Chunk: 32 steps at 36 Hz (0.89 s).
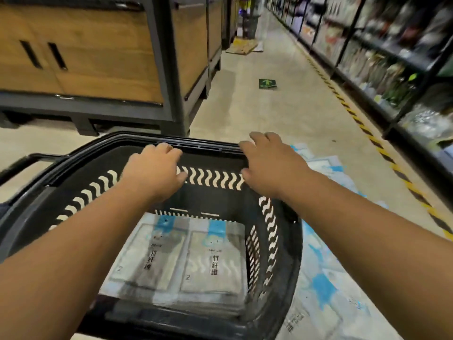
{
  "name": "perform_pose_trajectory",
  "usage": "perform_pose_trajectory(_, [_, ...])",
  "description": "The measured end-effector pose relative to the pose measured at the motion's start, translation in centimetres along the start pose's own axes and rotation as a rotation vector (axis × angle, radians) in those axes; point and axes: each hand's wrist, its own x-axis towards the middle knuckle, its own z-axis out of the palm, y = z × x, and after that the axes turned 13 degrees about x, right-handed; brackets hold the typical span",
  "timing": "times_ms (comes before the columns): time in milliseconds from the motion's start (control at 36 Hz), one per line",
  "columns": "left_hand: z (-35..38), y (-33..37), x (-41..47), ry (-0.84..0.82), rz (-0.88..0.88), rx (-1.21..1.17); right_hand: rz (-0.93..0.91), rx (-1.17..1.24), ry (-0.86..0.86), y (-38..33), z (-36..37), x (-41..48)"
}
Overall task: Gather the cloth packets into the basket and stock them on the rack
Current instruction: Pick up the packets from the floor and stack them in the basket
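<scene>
**Q:** What does the view from the person's head take in?

**A:** A shop aisle, seen looking forward and down. A black plastic basket (pixel 213 180) with wavy slots in its walls fills the lower middle. Two bare forearms reach over it.

**Q:** What are the hands doing?

**A:** The left hand (pixel 153 173) grips the basket's far rim, fingers curled over the top edge and thumb against the inner wall. The right hand (pixel 269 165) grips the same rim at its far right corner, fingers hooked over the edge. Neither hand holds anything else.

**Q:** Where are the cloth packets?

**A:** Flat grey cloth packets (pixel 210 261) with blue tops lie stacked in two piles side by side on the basket's bottom, printed faces up. More packets (pixel 326 283) are scattered on the floor (pixel 269 114) just beside the basket's right wall.

**Q:** And the surroundings?

**A:** A dark rack (pixel 382 50) of blurred goods runs along the right, with a yellow-and-black stripe (pixel 362 126) on the floor in front of it. A wooden cabinet (pixel 98 52) in a dark frame stands on the left. A green arrow sticker (pixel 267 83) lies on the floor further down the aisle.
</scene>
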Motion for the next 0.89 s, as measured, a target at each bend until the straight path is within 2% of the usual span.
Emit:
perform_pose_trajectory(139, [-5.9, 5.3, -0.9, 0.111, 0.078, -0.019, 0.139, -0.020, 0.068, 6.3, -3.8, -4.7])
perform_pose_trajectory(278, [-10.4, 12.6, -1.3, 0.254, 0.241, 0.003, 0.269, -0.044, 0.131, 13.4, -6.7, -10.3])
perform_pose_trajectory(417, [-12.6, 20.3, -1.5, 0.290, 0.324, -0.012, 0.408, -0.065, 0.141, 19.9, -8.1, -17.1])
perform_pose_trajectory(667, [-11.5, 33.5, -4.4, 0.346, 0.585, -0.057, 0.608, -0.150, 0.105, 29.2, -5.9, -30.4])
perform_pose_trajectory(889, [-4.7, 42.3, -8.3, 0.293, 0.789, -0.143, 0.766, -0.110, -0.032, 33.2, 0.9, -41.0])
